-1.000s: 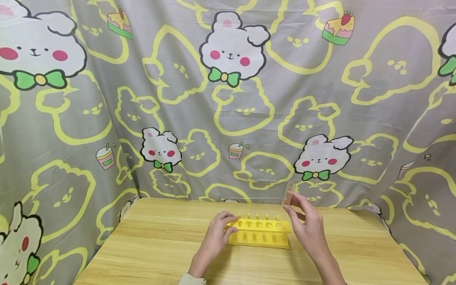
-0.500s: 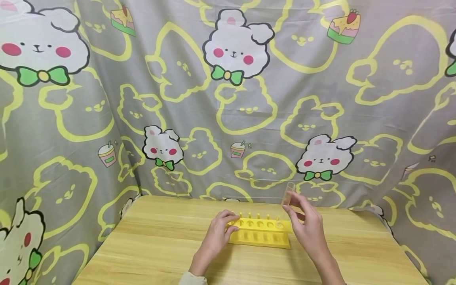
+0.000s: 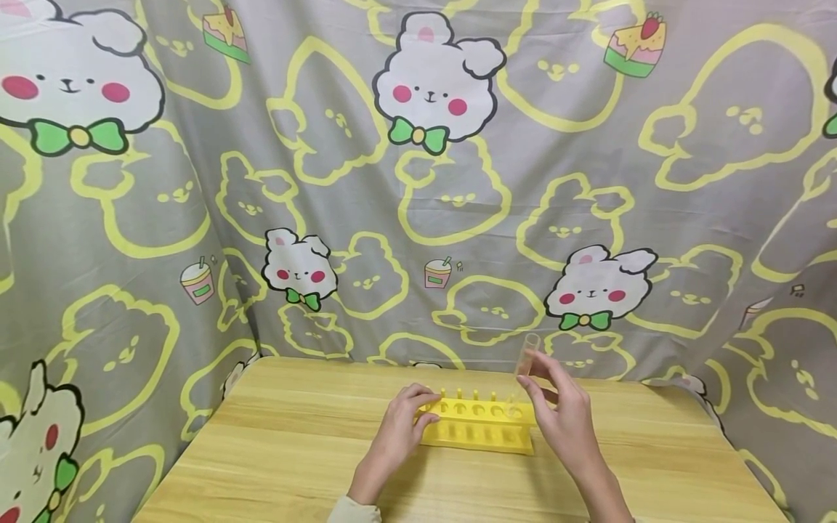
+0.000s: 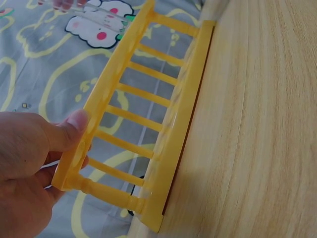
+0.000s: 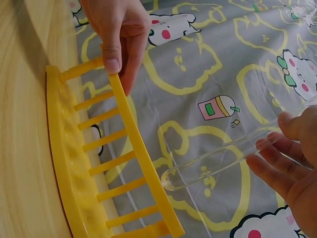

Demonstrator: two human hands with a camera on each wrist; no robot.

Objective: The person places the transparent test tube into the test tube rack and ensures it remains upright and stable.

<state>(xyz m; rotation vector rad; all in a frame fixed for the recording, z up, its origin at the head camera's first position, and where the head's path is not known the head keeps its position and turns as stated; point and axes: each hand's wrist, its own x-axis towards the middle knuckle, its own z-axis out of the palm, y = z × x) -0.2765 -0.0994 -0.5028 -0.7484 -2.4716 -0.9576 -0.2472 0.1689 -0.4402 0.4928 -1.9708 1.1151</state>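
A yellow test tube rack [image 3: 477, 440] with a row of round holes and a row of pegs stands upright on the wooden table. My left hand [image 3: 400, 428] grips the left end of its top plate, thumb on the near side, as the left wrist view also shows with the rack [image 4: 183, 134] close up. Between thumb and fingers my right hand [image 3: 564, 407] pinches a clear test tube [image 3: 527, 356], tilted, over the rack's right end. In the right wrist view the rounded bottom of the test tube [image 5: 213, 165] sits right at the top plate's edge.
Wooden table [image 3: 281, 436] under the rack, its far edge just behind it. A grey curtain [image 3: 366, 203] with cartoon rabbit prints hangs behind the table and along both sides.
The test tube's lower end has shifted slightly left over the rack's right end. The left hand keeps its grip on the rack. The head view has moved a little.
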